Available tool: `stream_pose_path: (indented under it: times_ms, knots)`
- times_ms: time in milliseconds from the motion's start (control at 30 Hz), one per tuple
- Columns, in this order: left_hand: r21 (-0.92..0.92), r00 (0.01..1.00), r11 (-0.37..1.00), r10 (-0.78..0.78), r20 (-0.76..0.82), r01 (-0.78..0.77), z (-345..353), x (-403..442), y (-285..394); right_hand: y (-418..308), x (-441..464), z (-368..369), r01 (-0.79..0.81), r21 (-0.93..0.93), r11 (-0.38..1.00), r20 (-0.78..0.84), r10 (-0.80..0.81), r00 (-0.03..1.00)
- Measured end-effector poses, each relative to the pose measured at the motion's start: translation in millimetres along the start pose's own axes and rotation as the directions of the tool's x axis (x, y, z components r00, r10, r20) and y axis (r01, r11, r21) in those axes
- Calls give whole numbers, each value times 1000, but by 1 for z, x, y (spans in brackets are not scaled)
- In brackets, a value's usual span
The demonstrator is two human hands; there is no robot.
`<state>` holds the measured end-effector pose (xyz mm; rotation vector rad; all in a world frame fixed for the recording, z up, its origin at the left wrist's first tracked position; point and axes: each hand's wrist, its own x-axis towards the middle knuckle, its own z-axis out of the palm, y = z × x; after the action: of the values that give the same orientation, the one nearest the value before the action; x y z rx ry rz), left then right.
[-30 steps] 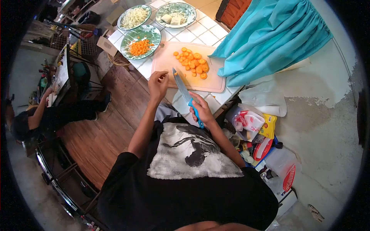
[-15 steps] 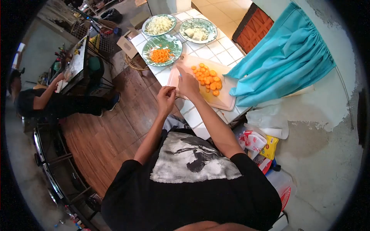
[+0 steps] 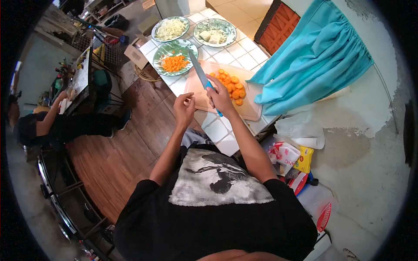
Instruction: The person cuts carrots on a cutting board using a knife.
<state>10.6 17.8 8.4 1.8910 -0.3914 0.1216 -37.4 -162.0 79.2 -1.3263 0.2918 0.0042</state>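
My right hand [image 3: 220,98] grips a knife by its blue handle [image 3: 209,85], the blade [image 3: 197,66] pointing up and away over the near side of the cutting board. Beside it, at the board's left edge, my left hand [image 3: 184,109] has its fingers curled in towards the thumb; whether anything small is between them is hidden. Orange carrot slices [image 3: 235,88] lie in a loose group on the pale pink cutting board [image 3: 250,112], just right of my right hand. Past the knife tip, a green-patterned plate [image 3: 190,48] holds shredded carrot [image 3: 174,64].
Two more plates stand farther back: one with pale shreds [image 3: 173,29], one with pale chunks and bits [image 3: 214,36]. A turquoise curtain [image 3: 313,65] hangs over the right of the white tiled table [image 3: 224,145]. Packages [image 3: 287,154] sit below right. Another person [image 3: 52,126] is at far left.
My right hand has turned the knife so its blade now shows, raised and pointing away. My left hand has shifted slightly left, a little apart from the right. The view has tilted slightly.
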Motion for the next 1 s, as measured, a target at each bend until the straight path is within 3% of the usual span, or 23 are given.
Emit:
stream_pose_path:
  times_ms: [133, 267, 367, 500, 600, 700, 733, 833, 1000]
  knots:
    - [132, 997, 989, 68, 26, -70, -7, 19, 54, -5, -30, 1, -45, 264, 963, -3, 48, 999]
    - [109, 985, 985, 119, 128, -133, -1, 23, 71, 6, -77, -13, -39, 239, 970, -78, 59, 995]
    - [144, 914, 953, 202, 352, -266, 5, 14, 67, 14, -119, -28, -41, 153, 987, -221, 74, 972]
    - [116, 821, 927, 251, 513, -356, 17, 4, 71, 40, -162, -54, -74, 150, 986, -358, 124, 925]
    - [117, 760, 862, 361, 541, -493, 36, 11, 63, 44, -180, -63, -96, 140, 985, -400, 145, 905]
    - [209, 744, 815, 348, 570, -541, 45, 23, 54, 49, -184, -65, -84, 76, 994, -418, 108, 902]
    - [157, 742, 809, 419, 522, -567, 47, 27, 53, 48, -182, -63, -80, 78, 994, -426, 106, 898]
    - [138, 705, 837, 344, 620, -529, 42, 34, 45, 47, -174, -58, -75, 60, 995, -405, 93, 910]
    - [164, 741, 831, 364, 564, -532, 38, 32, 38, 53, -153, -52, -75, 76, 994, -367, 98, 925]
